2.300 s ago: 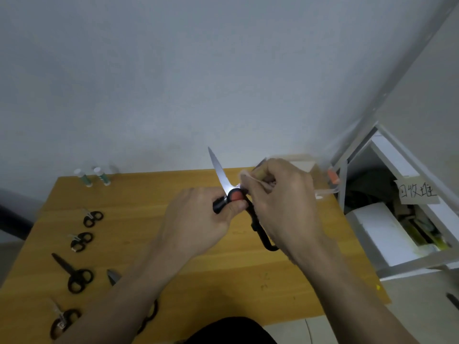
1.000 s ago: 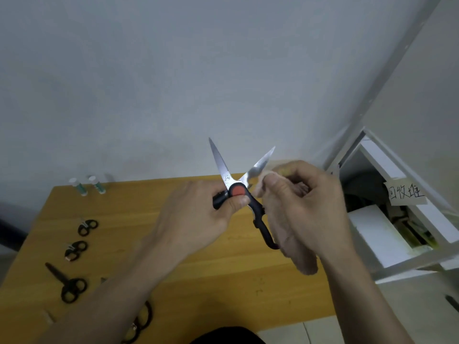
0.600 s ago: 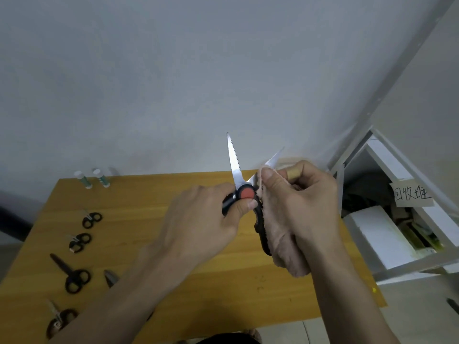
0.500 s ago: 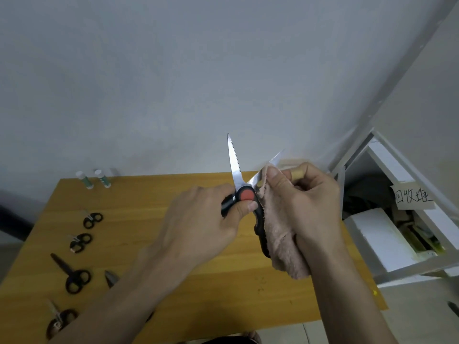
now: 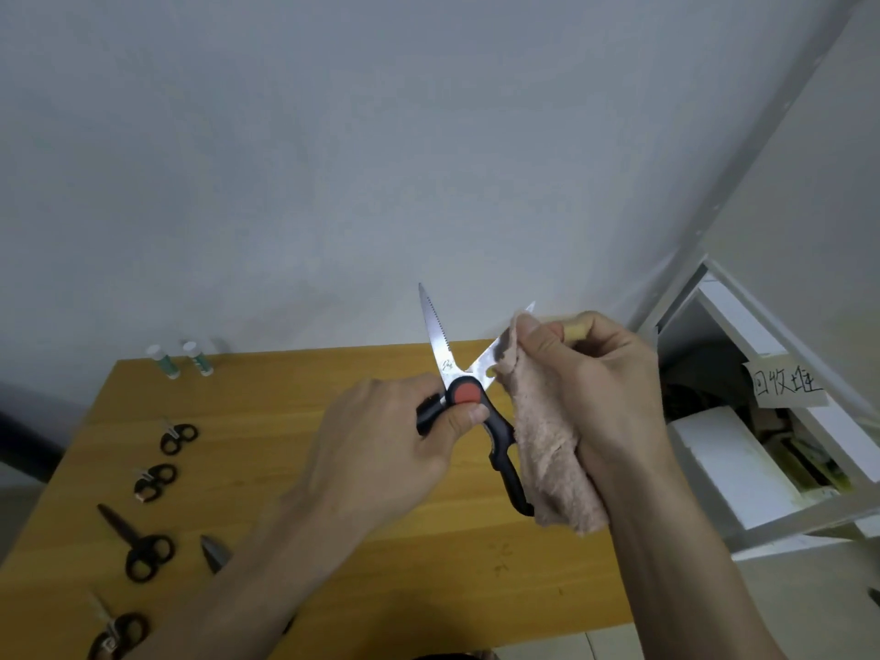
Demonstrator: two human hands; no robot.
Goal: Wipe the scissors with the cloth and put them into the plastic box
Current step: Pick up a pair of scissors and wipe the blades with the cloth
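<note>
Our left hand (image 5: 381,450) grips black handle of scissors (image 5: 469,397), thumb by red pivot, blades spread, mid-frame above table (image 5: 295,397). Our right hand (image 5: 600,397) pinches pink cloth (image 5: 547,450) round right blade. Smaller scissors (image 5: 143,550) lie lower left; two tubes (image 5: 181,359) at table's far left corner. Shelf (image 5: 743,450) at right.

Scissors (image 5: 114,631) at lower-left edge cut off, blurred.

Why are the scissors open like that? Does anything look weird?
Nothing looks broken. The left hand holds the scissors spread open so the right hand can rub one blade with the pink cloth. The plastic box isn't visible.
</note>
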